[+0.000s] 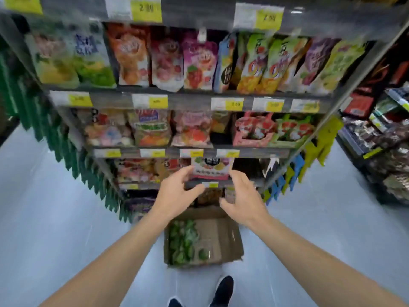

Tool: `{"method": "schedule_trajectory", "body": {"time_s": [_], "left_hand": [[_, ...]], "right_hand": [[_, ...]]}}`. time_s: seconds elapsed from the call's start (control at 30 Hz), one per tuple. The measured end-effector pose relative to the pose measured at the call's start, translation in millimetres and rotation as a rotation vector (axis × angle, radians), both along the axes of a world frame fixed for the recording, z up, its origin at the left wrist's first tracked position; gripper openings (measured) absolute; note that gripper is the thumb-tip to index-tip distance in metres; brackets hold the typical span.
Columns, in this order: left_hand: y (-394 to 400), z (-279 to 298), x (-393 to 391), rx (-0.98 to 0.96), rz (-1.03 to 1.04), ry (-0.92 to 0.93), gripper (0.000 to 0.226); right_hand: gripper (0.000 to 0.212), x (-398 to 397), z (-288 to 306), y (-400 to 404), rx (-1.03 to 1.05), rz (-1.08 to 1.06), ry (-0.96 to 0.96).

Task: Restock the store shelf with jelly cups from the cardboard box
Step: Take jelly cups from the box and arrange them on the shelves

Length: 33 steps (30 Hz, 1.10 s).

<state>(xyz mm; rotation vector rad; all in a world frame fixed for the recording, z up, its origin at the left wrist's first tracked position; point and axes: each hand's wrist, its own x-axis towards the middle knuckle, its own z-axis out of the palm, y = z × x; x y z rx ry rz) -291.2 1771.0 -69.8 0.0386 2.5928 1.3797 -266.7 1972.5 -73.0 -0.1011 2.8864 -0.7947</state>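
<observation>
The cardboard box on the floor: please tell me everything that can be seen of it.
The cardboard box is brown, plain and open at the top, with its flaps folded outward. It stands flat on the pale floor, just in front of the bottom shelf and ahead of the person's dark shoe. Inside, green jelly cups fill the left side; one more lies near the middle, and the right part shows bare cardboard. Neither hand touches it: both are raised above it, toward the shelf.

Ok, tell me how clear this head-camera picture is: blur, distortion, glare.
Head view: wide-angle bending splays the shelf uprights outward; motion blur smears the packets and most price tags; the cardboard box and both hands, left and right, are soft-edged; lighting is even, without harsh glare.
</observation>
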Motion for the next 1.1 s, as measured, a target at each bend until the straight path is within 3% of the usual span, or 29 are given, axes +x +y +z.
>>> {"method": "schedule_trajectory", "body": {"time_s": [0.47, 0.83, 1.1], "left_hand": [[-27, -209, 73, -0.081, 0.117, -0.358, 0.062], [-3, -445, 95, -0.175, 0.204, -0.492, 0.060], [13, -613, 66, -0.202, 0.202, -0.493, 0.066]], "right_hand": [[0.072, 41, -195, 9, 0.050, 0.071, -0.457], [0.070, 22, -445, 38, 0.091, 0.083, -0.699], [0.071, 4, -622, 40, 0.051, 0.114, -0.702]]}}
